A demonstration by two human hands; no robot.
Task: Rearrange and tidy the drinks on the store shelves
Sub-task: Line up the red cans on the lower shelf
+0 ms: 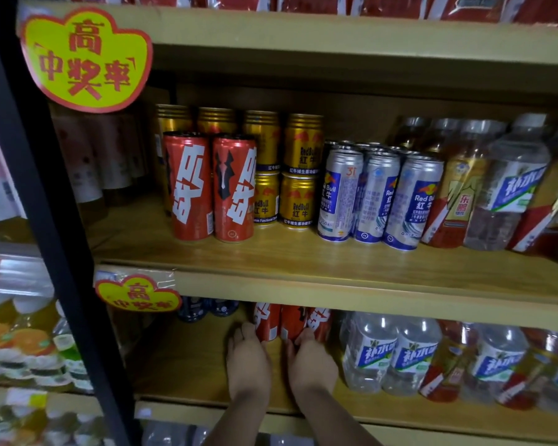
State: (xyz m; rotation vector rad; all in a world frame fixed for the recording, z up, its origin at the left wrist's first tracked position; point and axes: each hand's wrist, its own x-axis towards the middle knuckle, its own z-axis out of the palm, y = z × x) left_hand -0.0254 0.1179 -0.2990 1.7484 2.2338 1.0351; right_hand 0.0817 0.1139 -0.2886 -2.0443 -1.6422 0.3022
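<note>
Both my hands reach into the lower shelf (187, 365). My left hand (248, 358) wraps the left side of a group of three tall red cans (290, 320), and my right hand (313, 362) grips their right side. The cans' tops are hidden behind the shelf edge above. On the middle shelf (303, 262) stand two more tall red cans (211, 188), stacked gold Red Bull cans (298, 170) behind them, and silver-blue Red Bull cans (377, 197) to the right.
Clear water bottles (390, 352) and amber drink bottles (445, 358) crowd the lower shelf right of my hands. Dark blue cans (203, 309) sit at the back left. A black fridge door frame (45, 220) borders the left. Yellow promo signs (87, 59) hang from shelf edges.
</note>
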